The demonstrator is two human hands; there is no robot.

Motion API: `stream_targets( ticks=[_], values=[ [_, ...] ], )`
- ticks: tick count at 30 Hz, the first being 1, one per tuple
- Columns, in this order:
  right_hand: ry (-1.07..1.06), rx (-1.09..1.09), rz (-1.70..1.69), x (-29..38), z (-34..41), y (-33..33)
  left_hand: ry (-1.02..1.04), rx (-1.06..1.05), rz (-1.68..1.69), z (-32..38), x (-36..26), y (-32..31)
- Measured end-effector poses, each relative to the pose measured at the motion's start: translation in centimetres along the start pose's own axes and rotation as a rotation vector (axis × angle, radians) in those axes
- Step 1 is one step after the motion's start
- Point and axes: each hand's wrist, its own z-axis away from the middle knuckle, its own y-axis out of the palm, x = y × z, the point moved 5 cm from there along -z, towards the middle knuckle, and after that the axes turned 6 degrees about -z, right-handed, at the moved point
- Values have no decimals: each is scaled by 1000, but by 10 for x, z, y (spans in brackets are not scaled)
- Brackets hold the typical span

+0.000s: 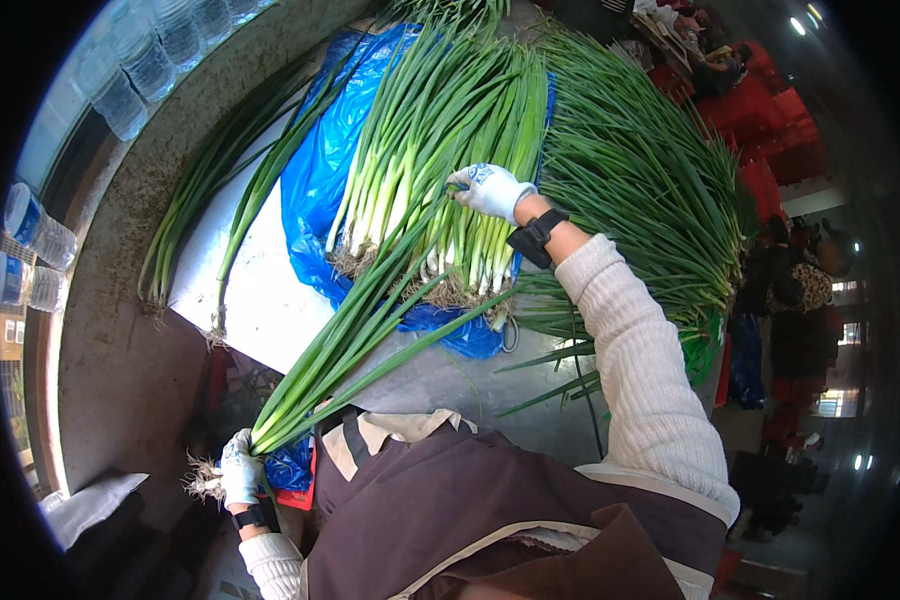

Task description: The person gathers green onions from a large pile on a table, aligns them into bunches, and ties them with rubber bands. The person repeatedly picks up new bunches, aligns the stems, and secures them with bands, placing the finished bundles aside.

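Note:
My left hand (240,469), in a white glove, grips a bunch of green onions (337,337) just above the roots. The bunch slants up and right across the metal table. My right hand (487,189), gloved too, is closed near the leaf tips, with a bit of green leaf showing at its fingers. Beneath it, sorted-looking green onions with pale stems (390,180) lie on a blue plastic bag (307,195). A large pile of green onions (637,165) lies on the right, roots outward. A few loose green onions (247,210) rest at the left.
A concrete ledge (112,277) curves along the left, with several plastic water bottles (124,105) beyond it. A red container (300,491) with blue plastic stands beside my left hand. Red crates (765,112) and other people are in the right background. A dark cord (581,367) hangs near my right sleeve.

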Motion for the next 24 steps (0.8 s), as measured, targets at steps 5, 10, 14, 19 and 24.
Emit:
stream_targets(
  ticks=[5,10,14,19,24],
  values=[
    [435,-456,-1072,-49,3,-6,5,-9,-8,-1,-7,-2],
    [295,-321,-1042,-49,13,-13,-15,23,-25,-2,-8,0],
    [129,-161,-691,-28,20,-8,-38,31,-49,-3,-7,0],
    [-129,-49,-1107,5,17,3,-10,-15,-47,-1,-9,-3],
    [-149,-64,96,32,11,11,-17,-7,-54,-1,-8,-4]
  ],
)
